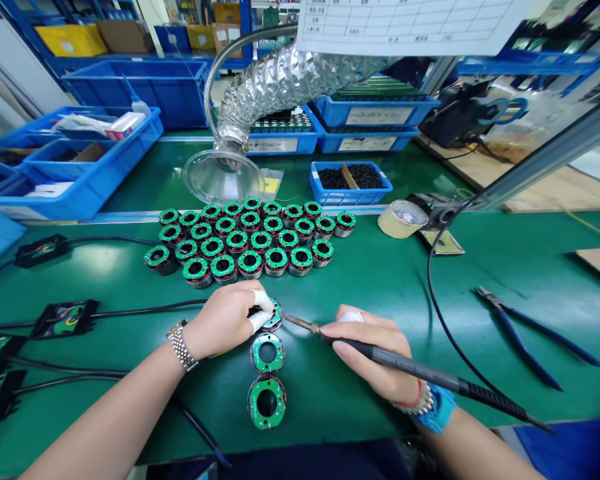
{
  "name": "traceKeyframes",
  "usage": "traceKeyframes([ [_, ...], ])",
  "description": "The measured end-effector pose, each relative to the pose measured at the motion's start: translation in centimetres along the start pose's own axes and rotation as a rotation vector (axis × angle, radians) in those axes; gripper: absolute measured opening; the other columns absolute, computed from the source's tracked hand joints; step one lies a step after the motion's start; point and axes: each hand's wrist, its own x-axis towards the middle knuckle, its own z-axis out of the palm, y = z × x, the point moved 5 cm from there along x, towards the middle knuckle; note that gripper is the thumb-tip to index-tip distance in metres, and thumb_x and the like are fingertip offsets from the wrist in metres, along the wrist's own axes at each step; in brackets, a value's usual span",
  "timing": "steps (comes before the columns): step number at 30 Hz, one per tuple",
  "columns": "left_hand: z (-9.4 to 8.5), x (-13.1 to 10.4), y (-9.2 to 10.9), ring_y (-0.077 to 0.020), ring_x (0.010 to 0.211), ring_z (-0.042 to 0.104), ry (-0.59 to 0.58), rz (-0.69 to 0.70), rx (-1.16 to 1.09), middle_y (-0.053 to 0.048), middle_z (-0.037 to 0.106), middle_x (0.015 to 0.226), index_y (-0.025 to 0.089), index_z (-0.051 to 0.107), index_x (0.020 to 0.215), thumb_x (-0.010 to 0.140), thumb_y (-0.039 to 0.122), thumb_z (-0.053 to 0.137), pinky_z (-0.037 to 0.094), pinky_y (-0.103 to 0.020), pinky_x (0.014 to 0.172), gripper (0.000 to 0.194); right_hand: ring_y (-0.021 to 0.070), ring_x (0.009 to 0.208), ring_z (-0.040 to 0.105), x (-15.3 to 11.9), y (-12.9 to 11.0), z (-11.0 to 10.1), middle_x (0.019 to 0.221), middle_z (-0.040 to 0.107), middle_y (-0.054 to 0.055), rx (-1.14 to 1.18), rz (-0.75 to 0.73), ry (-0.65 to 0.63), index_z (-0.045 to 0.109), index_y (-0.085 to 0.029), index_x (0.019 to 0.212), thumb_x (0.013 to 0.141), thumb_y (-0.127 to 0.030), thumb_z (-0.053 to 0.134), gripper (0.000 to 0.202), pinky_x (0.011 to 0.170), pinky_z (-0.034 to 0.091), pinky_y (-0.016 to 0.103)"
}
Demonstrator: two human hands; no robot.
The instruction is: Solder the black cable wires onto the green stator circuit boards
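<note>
My right hand point(380, 353) grips a soldering iron point(415, 365) like a pen. The iron's tip meets a motor stator with a round green circuit board point(276, 316). At that board's left side my left hand point(235, 313) is closed in a pinch, white covers on its fingertips. A black cable point(150, 309) runs from the left to behind this hand, and something dark shows between the fingers, seemingly its end. The exact contact is hidden. Two more stators, one with a silvery-green board point(267, 353) and one with a green board point(267, 402), lie in line nearer me.
Several rows of stators point(250, 260) stand behind my hands. A fume extraction hood point(225, 177) hangs over the back. Cutting pliers point(520, 330) and a tape roll point(403, 219) lie right. Black boxes with wired boards point(65, 319) lie left. Blue bins point(350, 193) line the back.
</note>
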Motion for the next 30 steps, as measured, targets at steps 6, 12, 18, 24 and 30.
traceKeyframes([
  [6, 0.1, -0.2, -0.1, -0.0126, 0.073, 0.056, -0.001, 0.0, -0.001, 0.0, 0.061, 0.082, 0.018, 0.064, 0.076, 0.08, 0.016, 0.058, 0.043, -0.023, 0.066, 0.008, 0.0148, 0.06, 0.055, -0.2, 0.2, -0.6, 0.065, 0.064, 0.004, 0.004, 0.013, 0.051, 0.068, -0.019, 0.095, 0.078, -0.01, 0.055, 0.024, 0.053, 0.046, 0.029],
  [12, 0.1, -0.2, -0.2, -0.0128, 0.074, 0.056, 0.0, 0.0, -0.01, 0.0, 0.061, 0.081, 0.018, 0.063, 0.074, 0.081, 0.016, 0.056, 0.043, -0.023, 0.067, 0.01, 0.014, 0.059, 0.055, 0.0, -0.2, -1.1, 0.065, 0.063, 0.003, -0.059, 0.014, 0.077, 0.068, -0.019, 0.094, 0.078, -0.01, 0.055, 0.022, 0.053, 0.046, 0.028],
  [18, 0.1, -0.1, -0.5, -0.0128, 0.073, 0.057, 0.006, 0.059, 0.004, 0.0, 0.062, 0.082, 0.018, 0.063, 0.076, 0.082, 0.017, 0.053, 0.044, -0.023, 0.069, 0.011, 0.0149, 0.062, 0.058, 0.3, 2.4, -7.0, 0.072, 0.067, 0.004, -0.489, 0.106, 0.195, 0.069, -0.02, 0.092, 0.082, -0.022, 0.056, 0.016, 0.058, 0.048, 0.028],
  [24, -0.9, 1.3, -1.4, -0.0145, 0.076, 0.06, 0.078, 0.132, 0.077, -0.002, 0.063, 0.082, 0.019, 0.064, 0.077, 0.084, 0.024, 0.049, 0.048, -0.025, 0.073, 0.018, 0.0234, 0.089, 0.063, 0.5, 10.4, -15.3, 0.096, 0.069, 0.01, -0.81, 0.276, 0.471, 0.07, -0.02, 0.098, 0.077, -0.035, 0.059, 0.027, 0.083, 0.048, 0.037],
  [30, -3.0, -2.1, -2.2, -0.0224, 0.101, 0.06, 0.303, 0.142, 0.203, -0.002, 0.063, 0.112, 0.03, 0.061, 0.112, 0.086, 0.043, 0.049, 0.048, -0.035, 0.089, 0.032, 0.0205, 0.081, 0.064, -1.4, 13.5, -19.5, 0.092, 0.07, 0.008, -0.709, 0.381, 0.55, 0.07, -0.019, 0.093, 0.075, -0.038, 0.059, 0.028, 0.076, 0.051, 0.034],
])
